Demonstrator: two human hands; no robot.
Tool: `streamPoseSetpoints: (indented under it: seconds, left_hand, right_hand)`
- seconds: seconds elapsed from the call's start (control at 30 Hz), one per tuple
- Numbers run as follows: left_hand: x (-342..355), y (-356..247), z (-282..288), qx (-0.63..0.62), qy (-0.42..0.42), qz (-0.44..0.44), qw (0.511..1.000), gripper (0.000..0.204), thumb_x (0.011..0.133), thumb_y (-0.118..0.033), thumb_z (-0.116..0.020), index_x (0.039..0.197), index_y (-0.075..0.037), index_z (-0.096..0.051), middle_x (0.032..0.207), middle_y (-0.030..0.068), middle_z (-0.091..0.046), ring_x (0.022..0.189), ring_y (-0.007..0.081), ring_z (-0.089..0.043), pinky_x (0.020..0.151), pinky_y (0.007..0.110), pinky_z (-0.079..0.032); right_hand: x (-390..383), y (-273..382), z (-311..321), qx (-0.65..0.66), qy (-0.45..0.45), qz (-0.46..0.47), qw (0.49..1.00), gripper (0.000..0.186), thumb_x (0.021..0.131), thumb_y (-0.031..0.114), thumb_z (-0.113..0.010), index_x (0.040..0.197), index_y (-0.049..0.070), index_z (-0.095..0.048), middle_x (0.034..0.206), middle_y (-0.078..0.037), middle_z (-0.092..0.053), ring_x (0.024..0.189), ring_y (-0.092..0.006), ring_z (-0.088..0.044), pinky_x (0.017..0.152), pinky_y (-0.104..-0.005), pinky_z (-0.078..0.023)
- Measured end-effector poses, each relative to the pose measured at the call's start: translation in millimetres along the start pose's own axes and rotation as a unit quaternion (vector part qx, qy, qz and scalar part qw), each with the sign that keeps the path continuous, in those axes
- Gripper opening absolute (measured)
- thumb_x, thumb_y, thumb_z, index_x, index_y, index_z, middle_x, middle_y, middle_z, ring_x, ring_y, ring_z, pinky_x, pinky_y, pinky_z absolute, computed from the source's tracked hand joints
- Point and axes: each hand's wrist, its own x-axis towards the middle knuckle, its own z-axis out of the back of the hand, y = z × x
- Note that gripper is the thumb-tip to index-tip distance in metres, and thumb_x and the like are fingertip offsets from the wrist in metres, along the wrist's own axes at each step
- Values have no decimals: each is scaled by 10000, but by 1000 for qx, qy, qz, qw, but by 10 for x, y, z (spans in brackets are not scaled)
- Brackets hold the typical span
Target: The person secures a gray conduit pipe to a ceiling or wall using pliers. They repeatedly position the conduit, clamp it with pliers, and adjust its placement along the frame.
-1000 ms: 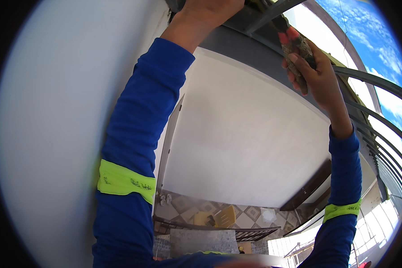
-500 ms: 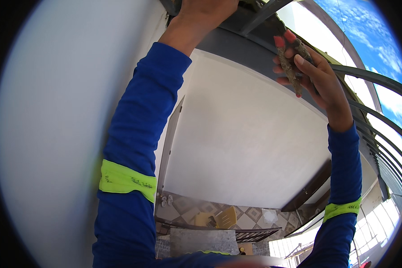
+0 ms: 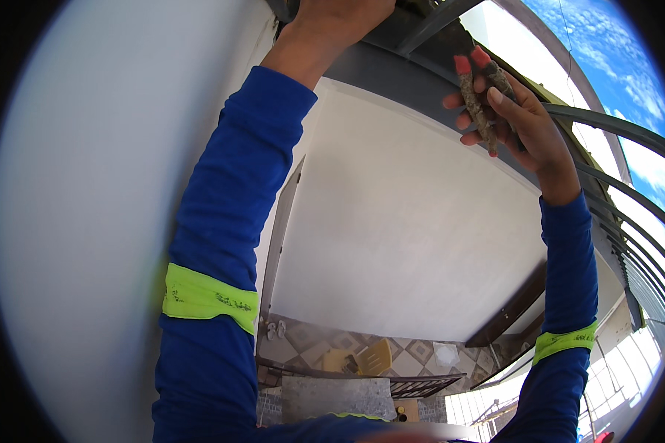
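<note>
A broad white wall (image 3: 89,221) is filling the whole left side, and a pale ceiling panel (image 3: 414,244) is spreading across the middle, with a dark grey beam (image 3: 391,70) curving along its upper edge. To the right, curved metal bars (image 3: 628,244) are arching under blue sky with thin clouds. Both arms are reaching straight up in blue sleeves, each sleeve carrying a bright yellow-green band (image 3: 210,299).

The left hand (image 3: 340,16) is pressing up at the very top of the view, against the dark beam; its fingers are cut off by the picture's rim, so I cannot tell whether they are gripping anything.

The right hand (image 3: 521,118) is raised just below the beam's outer end, fingers wrapped around a pair of pliers (image 3: 480,92). The pliers' handles are dirty and rust-brown with red tips, pointing up and to the left, the two red ends close together. Thumb and fingers are closing firmly on them.

Far below, a tiled patterned surface (image 3: 414,362) is showing, with a yellow object (image 3: 373,358) lying on it.
</note>
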Motion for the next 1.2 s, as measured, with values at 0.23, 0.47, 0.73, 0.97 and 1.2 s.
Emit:
streamPoseSetpoints:
  seconds: [0.23,0.47,0.73,0.97,1.2]
  left_hand:
    - [1,-1,-20,-8,-1,4,1000,98,908,-66,-628,840,-103,-687,850,27,-670,920,206,-632,987,410,-388]
    - [15,-9,-48,3,11,2,1000,118,924,-73,-614,844,-107,-692,849,24,-672,920,197,-633,997,407,-381]
    - [-15,-14,-60,18,-10,-9,1000,115,916,-82,-616,829,-108,-687,836,21,-665,911,194,-633,980,396,-386]
    - [-12,5,-58,5,-19,-15,1000,105,901,-68,-623,821,-105,-680,824,24,-661,901,199,-634,965,392,-394]
    - [4,-12,-42,2,-19,-13,1000,107,898,-60,-627,823,-110,-685,824,22,-665,896,197,-637,970,397,-386]
  right_hand:
    - [15,3,107,-32,18,-4,999,343,1097,254,-465,1365,40,-474,1214,-240,-658,974,-213,-734,748,-349,-661]
    - [29,-26,25,-130,-56,27,990,323,1061,246,-583,1311,53,-518,953,-76,-660,664,-68,-595,501,-209,-481]
    - [86,-196,-256,-242,-154,62,956,370,980,242,-695,1289,70,-587,785,5,-603,592,-55,-537,519,-227,-421]
    - [77,-184,-199,-195,-113,31,974,326,1025,245,-655,1257,32,-573,969,-67,-706,725,-75,-633,581,-233,-515]
    - [117,-183,62,-208,-46,78,974,504,1016,256,-664,1428,14,-502,1145,-146,-715,887,-161,-715,773,-320,-609]
